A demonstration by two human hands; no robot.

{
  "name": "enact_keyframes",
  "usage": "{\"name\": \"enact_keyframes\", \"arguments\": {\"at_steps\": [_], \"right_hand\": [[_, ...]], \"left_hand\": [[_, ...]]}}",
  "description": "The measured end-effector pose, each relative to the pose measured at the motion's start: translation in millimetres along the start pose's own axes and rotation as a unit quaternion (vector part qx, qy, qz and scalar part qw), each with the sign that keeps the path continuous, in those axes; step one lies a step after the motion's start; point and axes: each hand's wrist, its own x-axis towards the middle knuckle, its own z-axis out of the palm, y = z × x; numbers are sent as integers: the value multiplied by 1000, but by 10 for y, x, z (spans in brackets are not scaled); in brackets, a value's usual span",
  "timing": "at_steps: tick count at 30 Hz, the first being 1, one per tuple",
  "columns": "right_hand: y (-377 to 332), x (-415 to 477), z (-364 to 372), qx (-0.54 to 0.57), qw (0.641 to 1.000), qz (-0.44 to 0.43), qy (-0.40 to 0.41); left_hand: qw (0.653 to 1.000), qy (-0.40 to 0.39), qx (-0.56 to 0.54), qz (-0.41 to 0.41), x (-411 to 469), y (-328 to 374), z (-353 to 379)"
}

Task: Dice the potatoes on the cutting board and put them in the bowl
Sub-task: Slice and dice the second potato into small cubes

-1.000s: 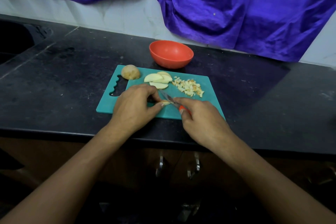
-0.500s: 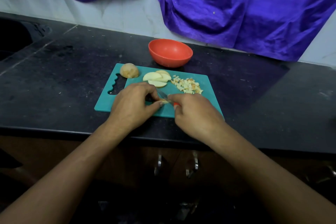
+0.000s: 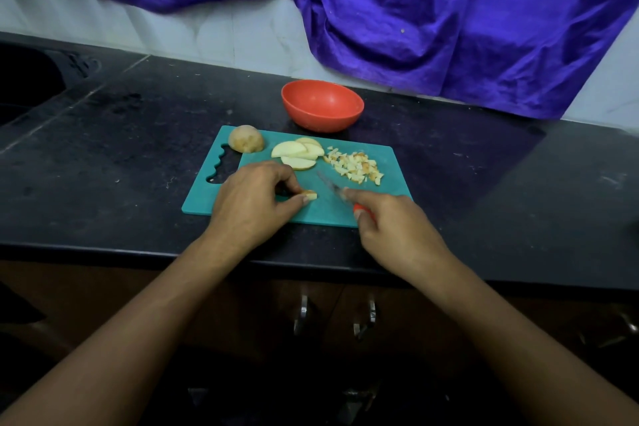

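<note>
Two hands meet on the cutting board (image 3: 328, 213): the left hand (image 3: 254, 204) pinches a small potato strip (image 3: 308, 195), firm but likely slick and best held by its flat sides, while the right hand (image 3: 397, 232) grips a knife (image 3: 333, 187) just right of it.

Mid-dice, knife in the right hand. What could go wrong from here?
1. The left hand pinches a small potato piece with its thumb tip at the cut end; the knife in the right hand could nick it on the next cut.
2. The diced pile lies near the cutting board's right edge; sweeping toward the red bowl may scatter bits onto the countertop.
</note>
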Motion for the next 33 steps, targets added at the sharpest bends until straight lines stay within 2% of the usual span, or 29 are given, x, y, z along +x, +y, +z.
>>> {"name": "enact_keyframes", "arguments": {"at_steps": [4, 20, 25, 33], "right_hand": [[-24, -18, -36, 51, 999, -4, 6], [-272, 141, -127, -3, 997, -17, -69], [-378, 174, -22, -32, 998, -18, -48], [-277, -127, 202, -129, 988, -82, 17]], "left_hand": [[1000, 3, 0, 2, 7, -7, 7], [1000, 15, 4, 8, 4, -14, 17], [1000, 13, 7, 12, 3, -2, 11], [1000, 19, -3, 9, -11, -6, 6]]}}
